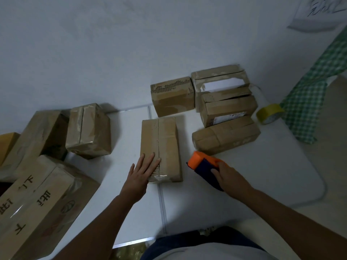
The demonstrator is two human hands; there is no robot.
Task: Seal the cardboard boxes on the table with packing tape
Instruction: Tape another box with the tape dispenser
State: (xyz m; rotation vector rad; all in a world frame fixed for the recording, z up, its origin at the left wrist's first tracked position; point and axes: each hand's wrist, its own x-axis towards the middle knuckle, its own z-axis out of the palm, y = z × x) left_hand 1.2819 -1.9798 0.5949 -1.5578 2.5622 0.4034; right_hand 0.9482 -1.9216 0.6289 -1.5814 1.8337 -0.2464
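While left hand lies flat on taped cardboard box, right hand grips orange, seemingly plastic tape dispenser

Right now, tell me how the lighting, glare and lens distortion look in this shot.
Head view: dim, bluish light; soft shadows beside the boxes. Glare shows on tape at the near end of the center box under the left hand. Wide-angle bending curves the table edge. The tape dispenser in the right hand looks slightly soft.

One view only, from the person's head; it looks forward and steeply down on the white table, near enough that both forearms fill the lower part; the wide lens bends the edges.
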